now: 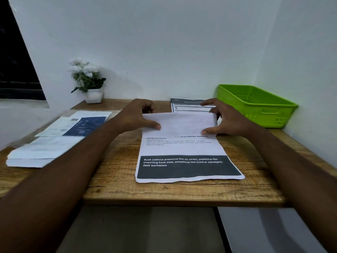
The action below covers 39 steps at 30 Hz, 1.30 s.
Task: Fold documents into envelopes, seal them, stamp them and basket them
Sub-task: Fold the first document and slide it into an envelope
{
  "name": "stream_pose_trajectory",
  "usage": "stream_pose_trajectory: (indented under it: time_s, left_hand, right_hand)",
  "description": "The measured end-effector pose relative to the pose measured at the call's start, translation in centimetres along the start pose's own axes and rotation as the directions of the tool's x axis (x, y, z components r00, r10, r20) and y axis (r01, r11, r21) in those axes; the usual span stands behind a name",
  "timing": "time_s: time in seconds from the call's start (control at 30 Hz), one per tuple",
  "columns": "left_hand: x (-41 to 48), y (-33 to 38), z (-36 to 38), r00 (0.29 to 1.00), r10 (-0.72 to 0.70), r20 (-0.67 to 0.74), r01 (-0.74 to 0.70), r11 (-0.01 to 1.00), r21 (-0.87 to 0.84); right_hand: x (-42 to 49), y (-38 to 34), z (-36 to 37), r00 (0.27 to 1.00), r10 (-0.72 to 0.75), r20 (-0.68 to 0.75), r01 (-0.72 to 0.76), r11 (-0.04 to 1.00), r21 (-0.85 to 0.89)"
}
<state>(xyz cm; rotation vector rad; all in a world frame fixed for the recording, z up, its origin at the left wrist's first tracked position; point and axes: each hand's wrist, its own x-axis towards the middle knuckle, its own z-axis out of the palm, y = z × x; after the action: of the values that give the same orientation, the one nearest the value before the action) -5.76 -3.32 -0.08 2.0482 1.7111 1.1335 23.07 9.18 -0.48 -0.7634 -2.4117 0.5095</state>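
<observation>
a: where are the hands?
b: both are at the far part of the document [182, 150], mid-table [113, 179]. the left hand [138, 115] pinches the left side of its folded-over top flap, thumb on top and fingers curled behind. the right hand [226, 119] pinches the right side the same way.
a: and the rest of the sheet?
b: the near part lies flat, print up, with a dark band near the front edge.
a: what's around it?
b: a second printed sheet [189, 105] lies just behind the hands. a green basket [264, 115] sits at the far right. a white stack [42, 152] and blue-printed papers [82, 125] lie at the left, and a potted plant [94, 94] stands at the back.
</observation>
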Motion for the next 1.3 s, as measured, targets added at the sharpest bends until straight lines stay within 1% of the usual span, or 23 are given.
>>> stream_pose_trajectory:
  time_s: [0.1, 0.2, 0.27, 0.37, 0.47, 0.5, 0.6, 0.7, 0.8, 0.93, 1.0, 1.13, 1.3]
  left_hand:
    - [-0.2, 0.1, -0.2, 0.999, -0.010, 0.053, 0.010, 1.000, 0.011]
    - [-0.5, 0.2, -0.4, 0.992, -0.024, 0.120, 0.021, 0.999, 0.027]
    - [-0.6, 0.1, -0.6, 0.985, -0.044, 0.167, 0.033, 0.997, 0.070]
    - [-0.7, -0.1, -1.1, 0.966, -0.106, 0.237, 0.058, 0.978, 0.201]
    - [-0.7, 0.0, -1.6, 0.943, -0.075, 0.326, -0.022, 0.959, 0.283]
    - [-0.7, 0.1, -1.7, 0.931, -0.071, 0.359, -0.038, 0.957, 0.287]
    - [-0.8, 0.4, -2.0, 0.868, -0.119, 0.482, -0.001, 0.970, 0.242]
    - [-0.7, 0.5, -2.1, 0.809, -0.078, 0.583, -0.032, 0.984, 0.175]
    - [-0.8, 0.4, -2.1, 0.798, -0.044, 0.601, -0.017, 0.995, 0.095]
    - [-0.9, 0.4, -2.1, 0.787, -0.040, 0.615, 0.028, 0.999, 0.029]
    - [-0.9, 0.4, -2.2, 0.781, -0.047, 0.623, 0.049, 0.999, 0.013]
    - [-0.9, 0.3, -2.0, 0.794, -0.101, 0.599, 0.082, 0.995, 0.059]
    - [-0.8, 0.4, -1.6, 0.810, -0.147, 0.568, 0.107, 0.989, 0.104]
  right_hand:
    - [-0.1, -0.3, -0.3, 1.000, -0.031, -0.002, 0.031, 1.000, 0.004]
    - [-0.2, -0.3, -0.5, 0.998, -0.058, 0.001, 0.058, 0.992, 0.113]
    - [-0.2, -0.3, -0.4, 0.997, -0.082, 0.011, 0.080, 0.987, 0.138]
    - [-0.2, -0.4, -0.4, 0.990, -0.088, 0.112, 0.067, 0.981, 0.182]
    - [-0.4, -0.4, -0.5, 0.975, -0.084, 0.208, 0.035, 0.973, 0.228]
    - [-0.4, -0.4, -0.5, 0.968, -0.086, 0.235, 0.033, 0.974, 0.224]
    - [-0.4, -0.4, -0.4, 0.951, -0.072, 0.301, 0.006, 0.977, 0.214]
    - [-0.3, -0.5, -0.4, 0.932, -0.056, 0.357, -0.025, 0.976, 0.218]
    - [-0.3, -0.7, -0.4, 0.912, -0.035, 0.410, -0.047, 0.981, 0.188]
    - [-0.5, -1.3, -0.4, 0.875, -0.013, 0.485, -0.060, 0.989, 0.135]
    - [-0.5, -1.5, -0.4, 0.871, -0.004, 0.492, -0.059, 0.992, 0.114]
    - [-0.5, -1.6, -0.4, 0.893, -0.015, 0.450, -0.059, 0.987, 0.151]
    - [-0.5, -1.7, -0.3, 0.895, -0.020, 0.445, -0.047, 0.989, 0.137]
